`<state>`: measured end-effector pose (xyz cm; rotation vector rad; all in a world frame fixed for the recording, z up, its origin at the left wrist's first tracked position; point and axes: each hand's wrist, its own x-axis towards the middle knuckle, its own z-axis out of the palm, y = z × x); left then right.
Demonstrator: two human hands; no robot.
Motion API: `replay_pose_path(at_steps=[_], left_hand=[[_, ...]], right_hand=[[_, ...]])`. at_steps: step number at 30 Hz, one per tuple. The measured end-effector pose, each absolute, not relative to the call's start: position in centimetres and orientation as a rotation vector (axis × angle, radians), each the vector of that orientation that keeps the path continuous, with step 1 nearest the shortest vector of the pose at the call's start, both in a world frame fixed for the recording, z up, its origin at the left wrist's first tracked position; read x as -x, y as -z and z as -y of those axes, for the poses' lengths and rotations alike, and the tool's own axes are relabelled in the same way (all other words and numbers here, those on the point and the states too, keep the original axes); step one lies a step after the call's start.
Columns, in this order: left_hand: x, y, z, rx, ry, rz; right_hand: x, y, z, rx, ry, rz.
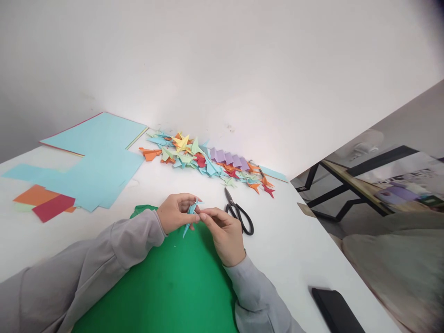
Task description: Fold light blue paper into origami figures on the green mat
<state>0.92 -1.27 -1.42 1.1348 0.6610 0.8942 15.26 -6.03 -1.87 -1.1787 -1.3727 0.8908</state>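
Observation:
A slim light-blue folded paper figure [190,216] is held above the green cloth or apron [166,282]. My left hand [175,215] grips it between thumb and fingers, its pointed lower end sticking out downward. From the other side, my right hand [225,233] pinches at the figure's right edge with thumb and forefinger pressed together; the exact spot of contact is partly hidden by the fingertips. Just beyond my right hand lie black-handled scissors [245,219], partly covered by it, with their blades pointing away.
Folded paper figures [182,143] in several colours are heaped along the wall, with a purple pleated strip [229,158] among them. Blue sheets [100,173] and orange and red pieces [53,206] lie at left. A black flat object [336,310] rests at lower right, near the table edge.

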Motion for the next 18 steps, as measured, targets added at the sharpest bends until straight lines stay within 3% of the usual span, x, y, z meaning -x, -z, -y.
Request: replay_pose_path(at_steps=[7, 18], left_hand=[[-0.95, 1.16, 1.31, -1.1, -0.883, -0.652], [-1.25, 0.91, 1.85, -1.146, -0.92, -0.722]], right_hand=[[-14.98, 1.81, 5.78, 1.106, -1.079, 1.199], [-14.78, 1.31, 5.9, 1.161, -1.079, 1.153]])
